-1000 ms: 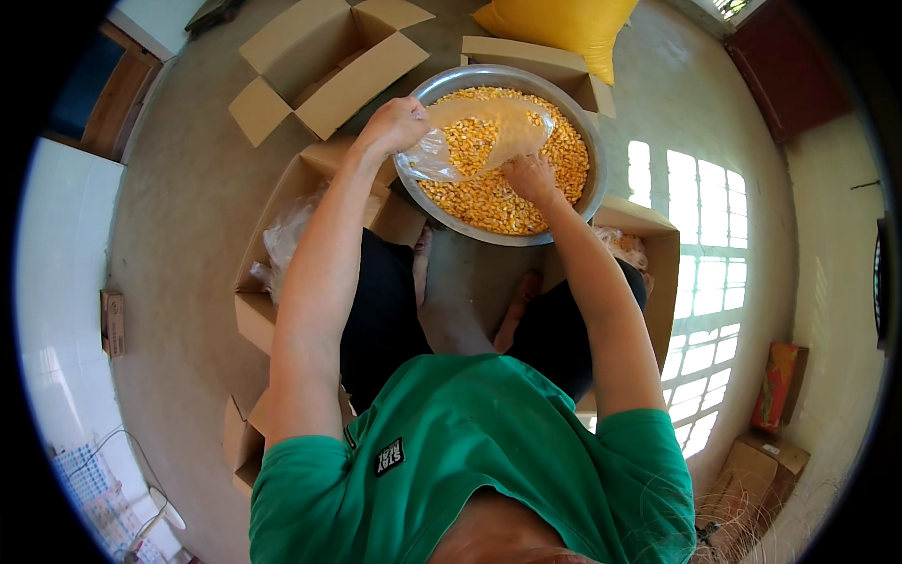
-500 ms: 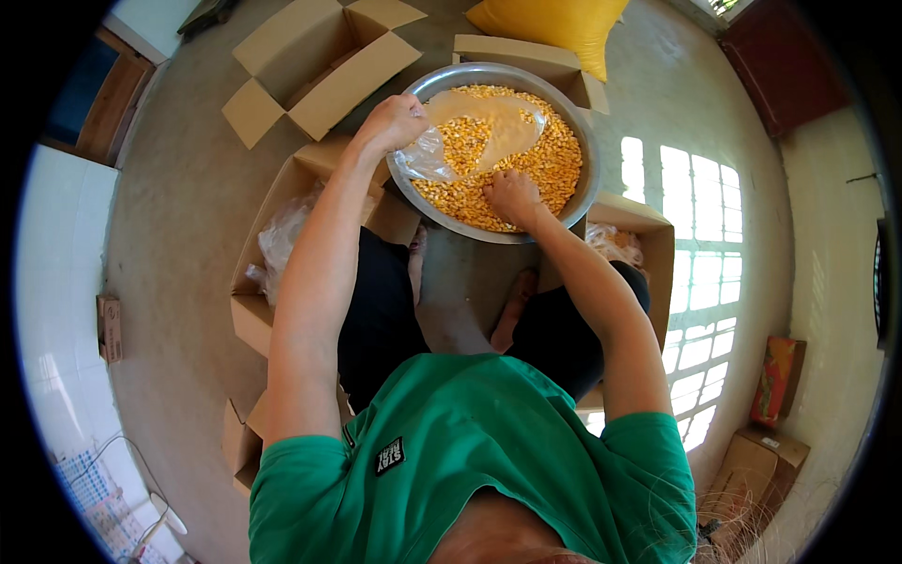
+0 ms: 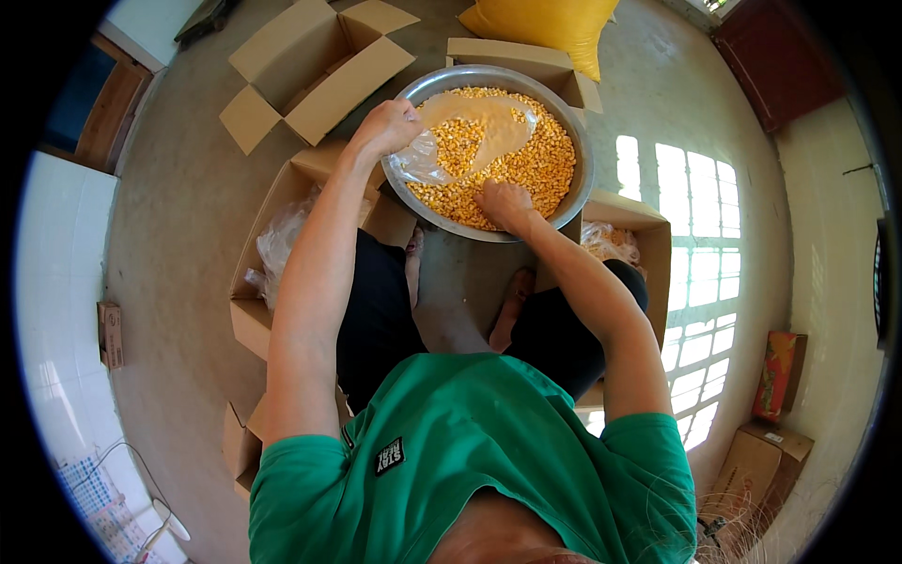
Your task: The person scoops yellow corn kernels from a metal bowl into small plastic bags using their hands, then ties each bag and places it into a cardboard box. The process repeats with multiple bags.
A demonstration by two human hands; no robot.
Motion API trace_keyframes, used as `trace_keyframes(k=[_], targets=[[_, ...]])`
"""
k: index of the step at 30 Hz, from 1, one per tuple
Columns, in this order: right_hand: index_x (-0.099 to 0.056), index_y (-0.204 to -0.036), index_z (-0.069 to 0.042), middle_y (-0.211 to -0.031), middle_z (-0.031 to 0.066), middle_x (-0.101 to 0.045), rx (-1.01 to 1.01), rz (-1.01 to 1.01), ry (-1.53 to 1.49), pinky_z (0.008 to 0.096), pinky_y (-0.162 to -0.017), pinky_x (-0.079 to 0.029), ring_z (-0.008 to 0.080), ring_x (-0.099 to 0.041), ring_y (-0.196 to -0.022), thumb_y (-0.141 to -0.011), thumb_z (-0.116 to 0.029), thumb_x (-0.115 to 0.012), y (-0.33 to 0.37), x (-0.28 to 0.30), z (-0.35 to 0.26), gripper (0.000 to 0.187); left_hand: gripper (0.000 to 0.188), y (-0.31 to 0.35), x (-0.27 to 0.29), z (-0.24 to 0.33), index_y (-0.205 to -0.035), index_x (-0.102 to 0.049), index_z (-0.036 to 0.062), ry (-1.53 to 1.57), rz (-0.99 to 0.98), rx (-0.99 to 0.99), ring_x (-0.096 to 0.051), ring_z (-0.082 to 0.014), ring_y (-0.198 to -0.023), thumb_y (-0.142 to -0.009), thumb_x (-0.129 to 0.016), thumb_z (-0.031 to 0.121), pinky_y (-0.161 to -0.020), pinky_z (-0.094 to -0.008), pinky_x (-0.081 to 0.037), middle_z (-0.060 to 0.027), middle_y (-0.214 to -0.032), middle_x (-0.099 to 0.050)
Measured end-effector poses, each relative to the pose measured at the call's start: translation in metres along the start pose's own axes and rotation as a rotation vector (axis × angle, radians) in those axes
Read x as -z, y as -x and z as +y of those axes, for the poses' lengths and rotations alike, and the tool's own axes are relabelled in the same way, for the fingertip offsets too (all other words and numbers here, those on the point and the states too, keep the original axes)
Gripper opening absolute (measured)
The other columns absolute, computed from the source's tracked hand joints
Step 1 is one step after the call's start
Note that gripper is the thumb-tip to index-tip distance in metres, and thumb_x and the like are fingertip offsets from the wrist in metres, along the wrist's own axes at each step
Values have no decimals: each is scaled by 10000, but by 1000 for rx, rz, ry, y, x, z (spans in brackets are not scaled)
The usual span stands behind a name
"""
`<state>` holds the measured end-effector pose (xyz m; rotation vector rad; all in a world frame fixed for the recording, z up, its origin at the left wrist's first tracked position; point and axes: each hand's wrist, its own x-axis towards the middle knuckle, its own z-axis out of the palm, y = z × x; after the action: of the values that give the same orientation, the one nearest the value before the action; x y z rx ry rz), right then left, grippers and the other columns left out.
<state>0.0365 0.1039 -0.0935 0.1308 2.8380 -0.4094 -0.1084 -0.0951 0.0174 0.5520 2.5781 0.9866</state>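
A wide metal basin (image 3: 584,169) full of yellow corn kernels (image 3: 545,155) stands in front of my knees. My left hand (image 3: 390,129) is over its left rim, fingers closed on the gathered edge of a clear plastic bag (image 3: 420,160). The bag spreads over the corn, partly a tan, see-through sheet with kernels showing inside or beneath it. At the near side of the basin, my right hand (image 3: 505,204) has its fingers curled down against the kernels. Its fingertips are hidden, so what they pinch does not show.
An open cardboard box (image 3: 310,75) lies beyond the basin at the left, with a yellow sack (image 3: 545,28) at the far side. Boxes holding clear plastic bags (image 3: 282,240) flank my legs. A red box (image 3: 778,376) stands by the right wall.
My right hand has shifted slightly left and nearer along the kernels. The left hand still grips the bag in the same spot.
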Motion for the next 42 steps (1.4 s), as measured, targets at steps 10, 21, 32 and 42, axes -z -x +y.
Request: trace_keyframes(k=[10, 21, 32, 42], targets=[[-642, -935, -4, -919, 224, -677, 46, 28, 16, 459, -759, -535, 361, -669, -883, -903, -312, -506, -1, 5, -6, 338, 168, 2, 0, -4, -827, -627, 31, -5, 16, -10, -609, -209, -694, -747, -588, 174, -665, -332, -475, -136, -743, -643], [-649, -912, 17, -930, 250, -668, 15, -6, 38, 463, -755, -539, 382, -667, -884, -847, -102, -480, -10, 6, 3, 217, 191, -1, 1, -5, -848, -634, 23, 21, -5, 23, -608, -212, -677, -752, -579, 179, -660, -335, -476, -143, -727, -638], [-663, -909, 24, -931, 255, -664, -4, -10, 19, 478, -783, -527, 389, -662, -888, -837, -93, -466, -14, 16, 8, 240, 193, 1, 2, -3, -856, -638, 25, 8, -21, 45, -624, -231, -723, -752, -587, 180, -681, -342, -480, -159, -777, -651], [-665, -867, -5, -832, 152, -659, 317, -235, -75, 388, -686, -492, 283, -631, -779, -840, -163, -492, -15, 53, 20, 236, 235, 1, 2, -3, -886, -652, 18, 9, -5, 21, -639, -253, -746, -751, -609, 206, -702, -347, -490, -168, -810, -669]])
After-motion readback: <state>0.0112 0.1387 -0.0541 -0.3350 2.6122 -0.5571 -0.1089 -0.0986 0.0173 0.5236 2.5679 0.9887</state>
